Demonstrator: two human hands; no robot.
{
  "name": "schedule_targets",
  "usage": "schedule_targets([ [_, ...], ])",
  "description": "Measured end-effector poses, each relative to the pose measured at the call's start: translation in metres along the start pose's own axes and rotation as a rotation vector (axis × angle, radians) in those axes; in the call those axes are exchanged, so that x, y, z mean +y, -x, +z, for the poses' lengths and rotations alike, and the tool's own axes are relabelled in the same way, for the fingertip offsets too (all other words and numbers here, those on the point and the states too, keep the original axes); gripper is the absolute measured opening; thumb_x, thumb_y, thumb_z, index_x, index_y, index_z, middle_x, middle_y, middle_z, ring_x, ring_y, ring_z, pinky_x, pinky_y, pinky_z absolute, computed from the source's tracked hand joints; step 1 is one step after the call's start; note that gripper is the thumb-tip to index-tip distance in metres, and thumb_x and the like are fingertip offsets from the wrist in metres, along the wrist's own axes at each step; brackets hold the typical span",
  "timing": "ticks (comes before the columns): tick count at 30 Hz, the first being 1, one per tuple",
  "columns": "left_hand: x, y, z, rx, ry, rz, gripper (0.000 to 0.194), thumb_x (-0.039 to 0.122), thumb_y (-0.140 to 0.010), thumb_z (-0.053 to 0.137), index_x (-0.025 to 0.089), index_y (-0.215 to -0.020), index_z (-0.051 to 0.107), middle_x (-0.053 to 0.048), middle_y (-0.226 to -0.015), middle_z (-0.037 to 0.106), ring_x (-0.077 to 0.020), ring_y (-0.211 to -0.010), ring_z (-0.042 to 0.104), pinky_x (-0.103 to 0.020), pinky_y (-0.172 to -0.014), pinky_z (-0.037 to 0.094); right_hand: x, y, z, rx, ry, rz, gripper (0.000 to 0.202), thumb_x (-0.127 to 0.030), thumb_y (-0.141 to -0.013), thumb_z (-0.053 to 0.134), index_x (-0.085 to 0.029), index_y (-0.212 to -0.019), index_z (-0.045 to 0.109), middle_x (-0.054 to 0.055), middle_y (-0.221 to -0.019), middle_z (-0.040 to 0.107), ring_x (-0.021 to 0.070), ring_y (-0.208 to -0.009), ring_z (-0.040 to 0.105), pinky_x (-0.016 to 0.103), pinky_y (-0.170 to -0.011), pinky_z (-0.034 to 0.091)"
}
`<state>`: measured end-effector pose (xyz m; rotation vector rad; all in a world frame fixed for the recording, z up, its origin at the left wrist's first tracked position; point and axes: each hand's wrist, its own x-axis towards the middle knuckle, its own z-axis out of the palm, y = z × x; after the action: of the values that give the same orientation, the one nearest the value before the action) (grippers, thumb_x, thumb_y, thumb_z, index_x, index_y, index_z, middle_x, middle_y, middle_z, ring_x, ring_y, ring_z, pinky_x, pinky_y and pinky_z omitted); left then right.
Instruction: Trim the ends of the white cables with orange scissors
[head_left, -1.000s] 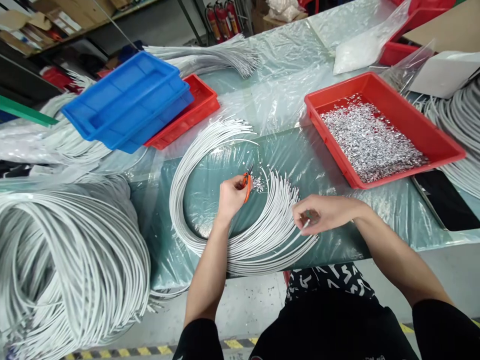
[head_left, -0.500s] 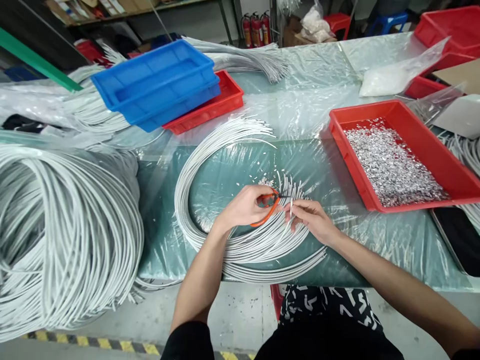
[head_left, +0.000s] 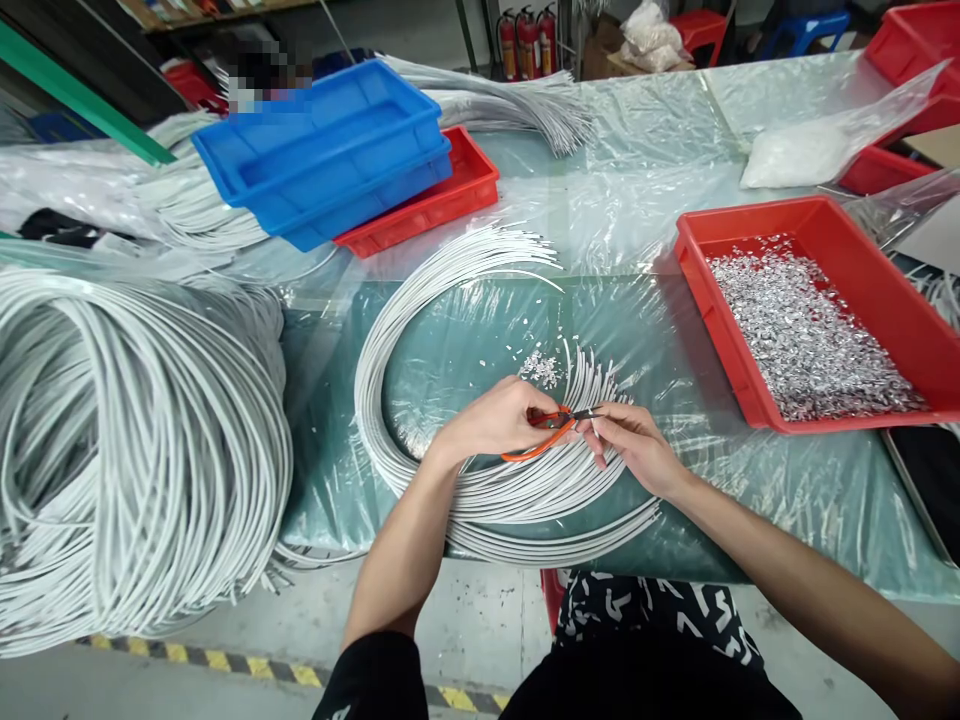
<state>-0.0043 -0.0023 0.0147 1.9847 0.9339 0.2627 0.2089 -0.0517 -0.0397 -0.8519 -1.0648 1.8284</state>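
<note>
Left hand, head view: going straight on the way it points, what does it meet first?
Most likely the fingers of the right hand. The left hand points toward them, its orange-handled cutters leading, tips right by those fingers. Exact depth is unclear.

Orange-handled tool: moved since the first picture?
Yes: judged against the small scrap pile, the orange-handled tool has shifted rightward and down the picture, from left of it to right of it.

A: what's where on this table (head_left: 780, 490)?
B: cable bundle (head_left: 517, 495) mid-table, cable coil (head_left: 172, 440) left, tray (head_left: 817, 225) with bits (head_left: 810, 340) in it right.
A: and behind the bundle?
B: stacked bins (head_left: 360, 190), off to the left.
</note>
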Motion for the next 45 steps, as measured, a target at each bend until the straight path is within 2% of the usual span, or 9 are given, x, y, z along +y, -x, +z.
schedule_targets([
  [7, 0.0, 0.001, -0.001, 0.012, -0.008, 0.015, 0.05, 0.052, -0.088, 0.061, 0.019, -0.053, 0.049, 0.003, -0.057, 0.031, -0.011, -0.056, 0.02, -0.029, -0.052, 0.021, 0.001, -0.001, 0.001, -0.018, 0.021, -0.02, 0.029, -0.045, -0.09, 0.069, -0.016, -0.087, 0.072, -0.002, -0.061, 0.049, 0.0103, -0.055, 0.044, 0.022, -0.045, 0.044],
  [15, -0.002, 0.0, 0.001, 0.04, 0.014, 0.025, 0.051, 0.051, -0.087, 0.064, 0.018, -0.051, 0.051, 0.003, -0.058, 0.03, -0.0108, -0.056, 0.02, -0.029, -0.051, 0.02, 0.004, -0.003, 0.0, -0.02, 0.026, -0.024, 0.033, -0.049, -0.09, 0.069, -0.016, -0.09, 0.071, -0.002, -0.062, 0.047, 0.0099, -0.054, 0.043, 0.021, -0.043, 0.044],
  [19, -0.003, 0.0, 0.002, 0.047, -0.009, 0.026, 0.054, 0.053, -0.088, 0.061, 0.019, -0.05, 0.047, 0.003, -0.057, 0.029, -0.011, -0.056, 0.019, -0.029, -0.052, 0.021, 0.002, -0.002, 0.001, -0.023, 0.017, -0.022, 0.032, -0.048, -0.089, 0.069, -0.016, -0.09, 0.071, -0.002, -0.062, 0.048, 0.0097, -0.053, 0.043, 0.021, -0.043, 0.044],
  [26, -0.002, 0.0, 0.002, 0.047, -0.02, 0.013, 0.056, 0.06, -0.087, 0.06, 0.019, -0.051, 0.05, 0.002, -0.057, 0.03, -0.0114, -0.057, 0.018, -0.029, -0.052, 0.021, 0.004, -0.002, 0.0, -0.004, 0.062, -0.02, 0.035, -0.051, -0.089, 0.068, -0.016, -0.088, 0.069, -0.002, -0.063, 0.048, 0.0092, -0.053, 0.041, 0.021, -0.041, 0.042],
  [36, -0.002, 0.001, 0.0, 0.034, 0.0, 0.012, 0.056, 0.056, -0.086, 0.063, 0.018, -0.048, 0.046, 0.003, -0.057, 0.027, -0.0099, -0.054, 0.017, -0.029, -0.05, 0.016, 0.0, -0.003, -0.002, 0.008, 0.14, 0.032, 0.038, -0.052, -0.087, 0.07, -0.014, -0.083, 0.072, -0.002, -0.062, 0.051, 0.0065, -0.047, 0.034, 0.022, -0.039, 0.029],
  [41, -0.002, 0.003, -0.004, -0.023, 0.053, 0.024, 0.054, 0.054, -0.085, 0.065, 0.018, -0.049, 0.048, 0.003, -0.055, 0.028, -0.0089, -0.052, 0.021, -0.029, -0.049, 0.017, -0.007, -0.003, -0.002, 0.025, 0.156, 0.082, 0.04, -0.052, -0.079, 0.077, -0.014, -0.068, 0.069, 0.0, -0.06, 0.057, 0.0053, -0.046, 0.032, 0.023, -0.043, 0.019],
  [45, -0.002, 0.003, -0.005, -0.067, 0.054, 0.029, 0.051, 0.052, -0.088, 0.062, 0.019, -0.051, 0.052, 0.003, -0.053, 0.031, -0.0095, -0.052, 0.021, -0.029, -0.05, 0.019, -0.011, -0.001, 0.0, 0.042, 0.156, 0.101, 0.039, -0.051, -0.073, 0.081, -0.015, -0.064, 0.069, 0.001, -0.057, 0.06, 0.0071, -0.049, 0.036, 0.024, -0.045, 0.019],
])
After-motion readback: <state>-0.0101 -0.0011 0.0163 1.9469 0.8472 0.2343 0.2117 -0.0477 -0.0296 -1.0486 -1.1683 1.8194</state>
